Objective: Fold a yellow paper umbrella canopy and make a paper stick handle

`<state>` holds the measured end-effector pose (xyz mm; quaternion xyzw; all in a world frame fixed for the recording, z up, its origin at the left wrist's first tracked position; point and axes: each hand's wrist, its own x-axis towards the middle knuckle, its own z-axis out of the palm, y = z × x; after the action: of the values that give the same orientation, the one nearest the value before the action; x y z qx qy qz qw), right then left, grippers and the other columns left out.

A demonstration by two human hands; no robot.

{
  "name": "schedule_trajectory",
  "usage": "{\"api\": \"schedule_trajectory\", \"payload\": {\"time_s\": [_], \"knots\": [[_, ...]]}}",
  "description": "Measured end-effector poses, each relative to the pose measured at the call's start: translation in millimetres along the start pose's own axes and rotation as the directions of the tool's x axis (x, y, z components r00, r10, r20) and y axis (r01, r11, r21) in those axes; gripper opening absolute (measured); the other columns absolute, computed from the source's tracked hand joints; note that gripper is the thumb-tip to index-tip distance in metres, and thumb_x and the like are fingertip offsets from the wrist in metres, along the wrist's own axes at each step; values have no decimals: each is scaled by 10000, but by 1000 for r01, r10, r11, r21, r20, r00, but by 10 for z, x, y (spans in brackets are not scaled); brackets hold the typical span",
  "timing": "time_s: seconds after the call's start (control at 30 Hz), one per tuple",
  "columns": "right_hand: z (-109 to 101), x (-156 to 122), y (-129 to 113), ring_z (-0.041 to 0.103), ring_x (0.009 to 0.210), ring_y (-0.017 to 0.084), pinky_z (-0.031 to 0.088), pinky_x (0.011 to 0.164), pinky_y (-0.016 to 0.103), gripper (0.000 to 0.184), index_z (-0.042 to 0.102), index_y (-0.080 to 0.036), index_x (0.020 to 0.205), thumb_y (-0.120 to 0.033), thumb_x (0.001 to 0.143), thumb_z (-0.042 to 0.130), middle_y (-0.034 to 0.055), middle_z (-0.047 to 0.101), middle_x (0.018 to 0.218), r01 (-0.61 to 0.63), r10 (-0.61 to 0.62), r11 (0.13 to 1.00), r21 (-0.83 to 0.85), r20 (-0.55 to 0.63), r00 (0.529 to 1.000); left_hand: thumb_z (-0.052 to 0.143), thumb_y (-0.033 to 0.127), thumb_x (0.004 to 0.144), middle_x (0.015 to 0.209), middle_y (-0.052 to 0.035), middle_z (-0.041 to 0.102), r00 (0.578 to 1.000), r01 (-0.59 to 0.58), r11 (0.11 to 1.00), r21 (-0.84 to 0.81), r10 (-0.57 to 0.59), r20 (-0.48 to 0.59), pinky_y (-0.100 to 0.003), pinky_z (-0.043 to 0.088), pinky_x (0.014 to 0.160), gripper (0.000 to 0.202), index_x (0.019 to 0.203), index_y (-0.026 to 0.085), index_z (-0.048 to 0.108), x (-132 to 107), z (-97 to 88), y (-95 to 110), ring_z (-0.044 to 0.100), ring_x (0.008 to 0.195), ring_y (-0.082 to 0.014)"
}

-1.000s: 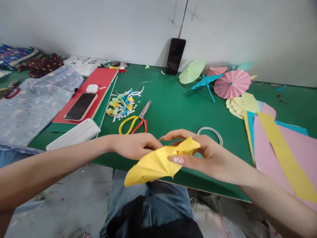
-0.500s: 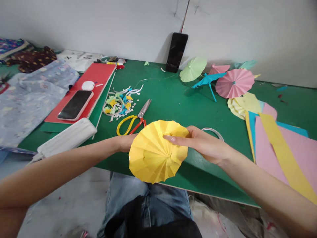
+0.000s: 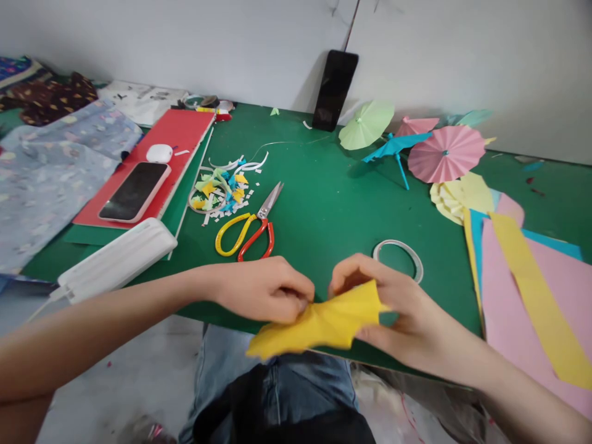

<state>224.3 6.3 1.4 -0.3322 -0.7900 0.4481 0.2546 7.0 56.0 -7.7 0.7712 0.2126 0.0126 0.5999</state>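
Loosely, cut paper scraps [image 3: 209,188] lie jumbled on the green bench [image 3: 324,203], some of them encircled by a thin ring [image 3: 203,212]. Near the front edge, pleated yellow paper [image 3: 337,317] with a jagged rim tilts in the left hand's [image 3: 266,288] pinching grip; the right hand [image 3: 402,302] curves beside it, fingers and thumb apart, its contact too blurred to tell.

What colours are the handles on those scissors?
One yellow handle and one red handle, clearest in the head view.
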Motion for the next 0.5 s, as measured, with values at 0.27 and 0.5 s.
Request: {"api": "schedule_trajectory", "payload": {"time_s": [0.27,0.5], "knots": [[45,-184,-287,665,823,145,544,773,195,408,497,-212,1002,2,657,452,24,690,876,126,-130,951,-283,6,992,469,119,694,580,25,485,998,-60,865,498,47,37,-249,296,493,122,621,191,403,-160,216,268,394,512,-112],[105,-235,-343,685,800,142,527,856,175,405,529,-177,982,52,672,404,24,729,832,310,-334,836,-453,28,942,429,94,689,572,49,390,999,41,938,345,-42,-2,-231,291,502,150,634,198,335,-163,168,338,352,525,-103]]}}
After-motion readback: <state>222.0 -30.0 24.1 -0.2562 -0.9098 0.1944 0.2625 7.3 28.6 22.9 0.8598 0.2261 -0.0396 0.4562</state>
